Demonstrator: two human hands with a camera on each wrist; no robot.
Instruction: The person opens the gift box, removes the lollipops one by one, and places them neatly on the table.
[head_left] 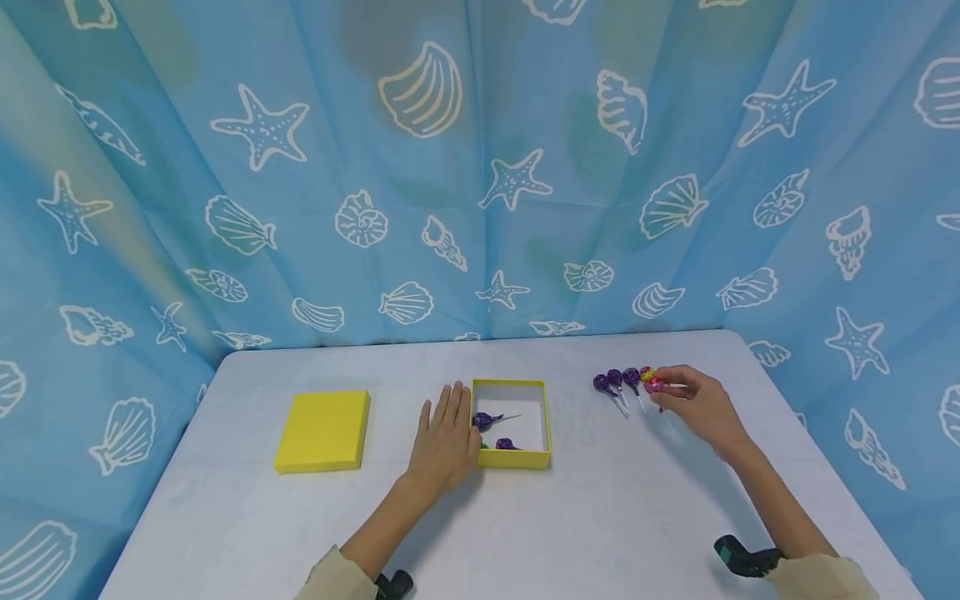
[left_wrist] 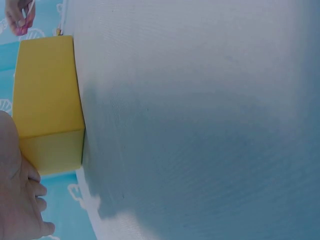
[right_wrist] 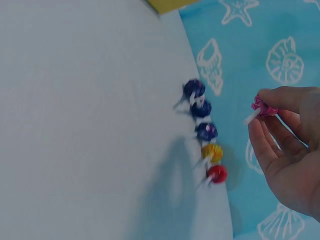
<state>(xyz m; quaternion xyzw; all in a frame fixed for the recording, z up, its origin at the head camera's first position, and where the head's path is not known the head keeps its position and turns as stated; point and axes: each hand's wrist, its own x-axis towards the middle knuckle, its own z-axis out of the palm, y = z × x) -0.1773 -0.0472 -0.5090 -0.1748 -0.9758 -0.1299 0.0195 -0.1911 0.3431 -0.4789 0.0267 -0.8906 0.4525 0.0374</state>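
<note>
So the right hand (head_left: pixel 701 406) is over on the right side of the white bench (head_left: pixel 525 517), fingers (right_wrist: pixel 280 100) curled in and pinching a pink lollipop (right_wrist: pixel 263 107) by its head and stick, lifted a bit off the surface. Just left of that hand there's a little row of lollipops lying on the bench: three purple ones (right_wrist: pixel 200 108), then a yellow one (right_wrist: pixel 212 151) and a red one (right_wrist: pixel 217 173), all side by side and nearly touching. The left hand (head_left: pixel 444 442) is flat with the fingers straight, resting against the left wall of the open yellow box (head_left: pixel 513 458) near the middle of the bench, not gripping anything. Inside the box are two purple lollipops (head_left: pixel 489 419), one further back with its stick pointing right, one at the near wall. The yellow lid (head_left: pixel 324 430) sits by itself well to the left of the box. Blue seashell cloth (head_left: pixel 480 167) hangs all around behind.
</note>
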